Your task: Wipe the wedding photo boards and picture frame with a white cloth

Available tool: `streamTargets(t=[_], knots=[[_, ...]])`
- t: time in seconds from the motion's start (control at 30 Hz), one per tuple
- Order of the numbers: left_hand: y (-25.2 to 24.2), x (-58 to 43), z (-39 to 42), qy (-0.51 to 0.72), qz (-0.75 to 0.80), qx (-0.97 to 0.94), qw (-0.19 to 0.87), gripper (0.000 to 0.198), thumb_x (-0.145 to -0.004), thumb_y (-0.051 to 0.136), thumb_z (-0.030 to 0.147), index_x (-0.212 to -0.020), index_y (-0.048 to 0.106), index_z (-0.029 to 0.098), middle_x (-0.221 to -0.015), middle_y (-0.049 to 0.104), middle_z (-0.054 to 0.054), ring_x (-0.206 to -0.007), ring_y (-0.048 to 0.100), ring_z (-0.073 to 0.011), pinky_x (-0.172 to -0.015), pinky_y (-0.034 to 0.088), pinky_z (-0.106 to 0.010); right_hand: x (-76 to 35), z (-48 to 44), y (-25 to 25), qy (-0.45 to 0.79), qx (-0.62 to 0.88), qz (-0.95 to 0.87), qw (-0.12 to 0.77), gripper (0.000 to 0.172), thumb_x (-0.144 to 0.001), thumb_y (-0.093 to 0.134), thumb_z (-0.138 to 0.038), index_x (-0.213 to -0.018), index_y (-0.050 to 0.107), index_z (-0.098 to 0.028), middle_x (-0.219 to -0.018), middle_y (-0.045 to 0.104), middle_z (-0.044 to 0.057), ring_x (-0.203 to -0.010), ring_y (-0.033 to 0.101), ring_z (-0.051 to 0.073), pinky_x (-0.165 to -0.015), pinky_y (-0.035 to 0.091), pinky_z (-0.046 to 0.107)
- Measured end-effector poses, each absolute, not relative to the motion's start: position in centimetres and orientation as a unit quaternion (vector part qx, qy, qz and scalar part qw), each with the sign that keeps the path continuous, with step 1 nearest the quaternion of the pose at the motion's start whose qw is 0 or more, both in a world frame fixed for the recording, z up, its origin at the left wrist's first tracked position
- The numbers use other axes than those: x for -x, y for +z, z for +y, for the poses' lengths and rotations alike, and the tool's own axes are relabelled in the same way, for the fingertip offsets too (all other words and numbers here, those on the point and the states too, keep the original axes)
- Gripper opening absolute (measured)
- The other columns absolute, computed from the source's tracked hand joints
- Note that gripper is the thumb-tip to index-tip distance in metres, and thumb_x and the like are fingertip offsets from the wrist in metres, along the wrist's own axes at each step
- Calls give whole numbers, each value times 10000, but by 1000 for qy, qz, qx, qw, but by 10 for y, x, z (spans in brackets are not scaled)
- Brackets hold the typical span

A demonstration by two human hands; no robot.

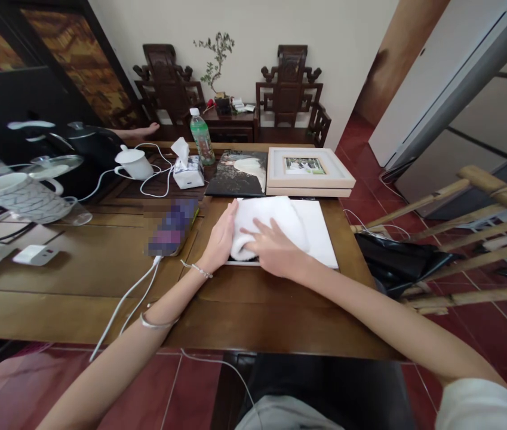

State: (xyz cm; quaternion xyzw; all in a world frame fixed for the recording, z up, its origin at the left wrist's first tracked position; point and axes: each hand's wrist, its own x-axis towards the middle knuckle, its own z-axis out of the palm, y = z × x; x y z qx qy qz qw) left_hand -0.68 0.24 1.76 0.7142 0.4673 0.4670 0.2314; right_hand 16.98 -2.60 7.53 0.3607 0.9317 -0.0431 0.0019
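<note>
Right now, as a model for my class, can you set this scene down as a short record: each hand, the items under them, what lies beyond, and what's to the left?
Left hand: left hand at the left edge of the white cloth
Right hand: right hand on the cloth, some fingers spread
Under the cloth: white flat panel, its right part uncovered
Beyond: dark picture beside a framed photo
To the left: phone with a white cable
Support: wooden table
</note>
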Motion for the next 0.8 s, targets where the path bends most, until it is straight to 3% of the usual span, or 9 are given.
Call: streamTargets(t=[0.17,0.33,0.5,0.6,0.8], knots=[[17,5,1,436,470,-737,215,634,-997,175,539,-1451,403,159,-1530,371,-87,-1442,278,-209,-1205,196,-402,-189,-73,79,-66,-281,957,-7,483,-771,441,15,-1147,672,-182,-1437,512,100,-1401,319,360,-1072,276,637],[5,0,5,335,483,-782,207,616,-991,258,456,-1471,337,76,-1560,286,-151,-1469,179,-253,-1201,180,-461,-223,-86,94,-105,-352,930,4,562,-711,404,43,-1159,669,-171,-1305,616,143,-1317,461,312,-1038,382,532],[-1,1,7,298,484,-801,185,550,-984,281,330,-1473,326,82,-1566,273,-153,-1471,175,-248,-1200,189,-461,-238,-47,101,-85,-462,883,-21,544,-717,417,-12,-1137,687,-229,-1118,685,131,-934,660,250,-795,482,368],[1,1,7,306,465,-811,181,531,-985,281,320,-1459,356,93,-1555,304,-144,-1463,212,-241,-1198,212,-462,-230,-13,102,-94,-488,866,-56,497,-745,433,-53,-1136,688,-225,-1006,711,112,-822,643,225,-710,446,313],[2,2,7,316,464,-811,166,491,-976,309,307,-1405,443,110,-1514,383,-142,-1426,314,-255,-1195,239,-463,-178,40,109,-155,-459,868,-113,416,-772,459,-93,-1105,690,-186,-1045,710,96,-848,620,201,-694,405,266]])
